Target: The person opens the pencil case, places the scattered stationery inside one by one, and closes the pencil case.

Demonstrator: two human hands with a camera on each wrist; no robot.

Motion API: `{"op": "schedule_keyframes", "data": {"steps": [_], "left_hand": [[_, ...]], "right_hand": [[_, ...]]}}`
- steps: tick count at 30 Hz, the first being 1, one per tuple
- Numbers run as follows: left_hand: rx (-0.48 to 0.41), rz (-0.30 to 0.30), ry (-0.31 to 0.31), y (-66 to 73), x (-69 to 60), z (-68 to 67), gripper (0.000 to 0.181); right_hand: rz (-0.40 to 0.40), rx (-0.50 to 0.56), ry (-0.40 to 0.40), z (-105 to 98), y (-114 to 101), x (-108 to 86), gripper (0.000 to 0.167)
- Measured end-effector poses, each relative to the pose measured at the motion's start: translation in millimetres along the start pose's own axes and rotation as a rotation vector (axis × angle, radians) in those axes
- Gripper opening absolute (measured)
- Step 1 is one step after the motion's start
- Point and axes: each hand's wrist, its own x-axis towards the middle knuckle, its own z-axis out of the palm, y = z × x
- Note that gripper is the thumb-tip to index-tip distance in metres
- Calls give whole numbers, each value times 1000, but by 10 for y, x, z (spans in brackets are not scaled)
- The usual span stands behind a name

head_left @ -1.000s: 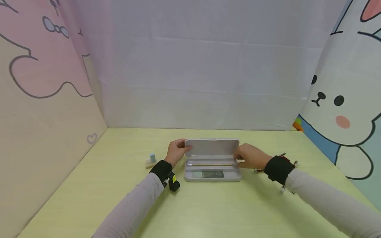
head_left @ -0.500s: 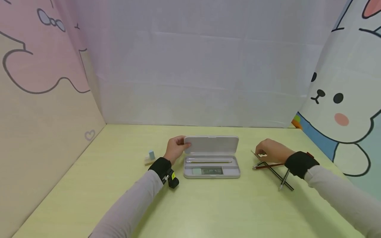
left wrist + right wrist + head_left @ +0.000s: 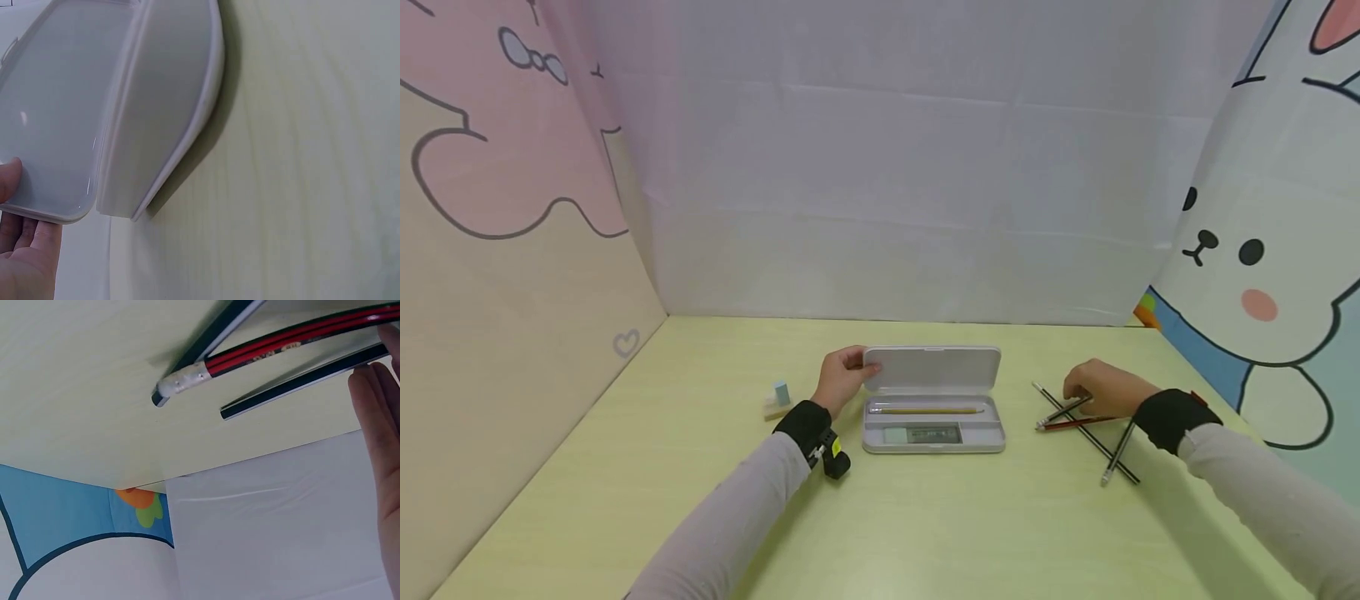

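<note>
My left hand [image 3: 841, 382] holds the raised lid [image 3: 932, 369] of a white pencil case [image 3: 934, 451] by its left edge, thumb on the inner face, as the left wrist view also shows. Inside the case lie a yellow pencil [image 3: 928, 410] and a pale block with a grey band [image 3: 934, 434]. To the right of the case, my right hand [image 3: 1105, 389] pinches a dark striped pencil [image 3: 1062, 412] over a loose pile. Its thumb and fingertips [image 3: 365, 387] meet around the dark pencil [image 3: 287, 387] in the right wrist view.
A red-and-black pencil [image 3: 1067, 423] and dark pencils [image 3: 1093, 440] cross one another under and beside the right hand. Left of the case stands a small light-blue block [image 3: 782, 392] with pale pieces. A white sheet [image 3: 895, 200] closes off the table's back.
My right hand has moved from the case's right end to the pencils on the right and now pinches a dark striped one. The left hand keeps holding the lid.
</note>
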Motion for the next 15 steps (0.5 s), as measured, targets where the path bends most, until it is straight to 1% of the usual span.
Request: {"op": "schedule_keyframes", "data": {"steps": [3, 10, 12, 15], "left_hand": [[2, 1, 6, -11, 3, 2, 25], [-1, -2, 8, -26, 17, 10, 25], [-1, -2, 6, -27, 19, 9, 26], [-4, 1, 6, -19, 23, 0, 26]], "right_hand": [[-8, 1, -1, 19, 3, 9, 26], [-29, -51, 68, 81, 30, 2, 24], [-29, -53, 81, 80, 21, 12, 22], [-49, -45, 103, 44, -20, 54, 22]]}}
